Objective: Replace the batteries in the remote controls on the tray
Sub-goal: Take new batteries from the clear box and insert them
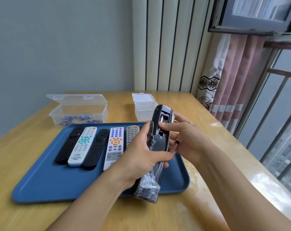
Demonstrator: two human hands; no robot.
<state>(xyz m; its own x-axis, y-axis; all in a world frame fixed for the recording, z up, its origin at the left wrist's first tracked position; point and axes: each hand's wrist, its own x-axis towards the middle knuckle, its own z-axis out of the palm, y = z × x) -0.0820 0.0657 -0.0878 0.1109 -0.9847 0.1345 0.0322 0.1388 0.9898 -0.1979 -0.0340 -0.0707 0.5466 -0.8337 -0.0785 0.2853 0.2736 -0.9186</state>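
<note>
**Old cells coming out of the sixth remote**

The left hand (141, 152) grips a dark remote (159, 139) around its middle, fingers curled round one side and thumb across the back, holding it upright above the right half of the tray (58, 184). The remote is back-side to the camera, sheathed in crinkled clear film that bunches at its lower end, and its battery cover is off: the bay (164, 118) near the top stands open with something metallic showing inside, a spring or a cell end, too small to tell which.

The right hand (188, 139) works at that bay, its thumb tip pressed on the lower edge of the opening, while the lower fingers pinch one slim battery (174, 147) against the palm, just beside the remote's right edge. By my reading this is the removal step, with one cell out and the other still to be freed, though the held cell could equally be a fresh one about to go in.

The next move calls for a nudge against the spring to lever a cell, without dropping the one already held.

Five more remotes (84, 145) lie face up side by side at the tray's far-left part. Behind the tray sit an open box (78, 112) of batteries and a smaller box (144, 107).
</note>
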